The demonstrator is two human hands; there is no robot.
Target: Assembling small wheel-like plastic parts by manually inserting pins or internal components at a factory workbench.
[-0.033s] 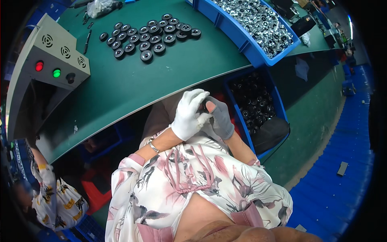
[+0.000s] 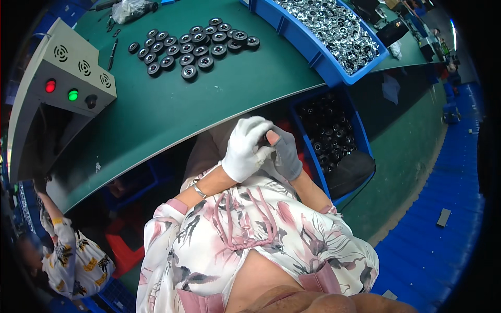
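Note:
My left hand [image 2: 244,148], in a white glove, and my right hand [image 2: 287,156], in a grey glove with a bare thumb tip, are pressed together in front of my body, just off the table edge. Both are closed around a small black part [image 2: 265,139]; it is almost wholly covered by the fingers, so its exact kind does not show. Beyond the hands, several black wheels [image 2: 189,72] with metal centres lie flat in a loose group on the green table [image 2: 219,94].
A blue bin [image 2: 318,60] of shiny metal parts stands at the back right. Below it, another blue bin [image 2: 365,138] holds black wheel parts and a dark cloth-like bundle [image 2: 350,173]. A grey machine [image 2: 68,68] with coloured buttons stands left. Another person [image 2: 78,261] sits at lower left.
My left fingers have curled slightly over the black part. The other person's arm at lower left has shifted a little.

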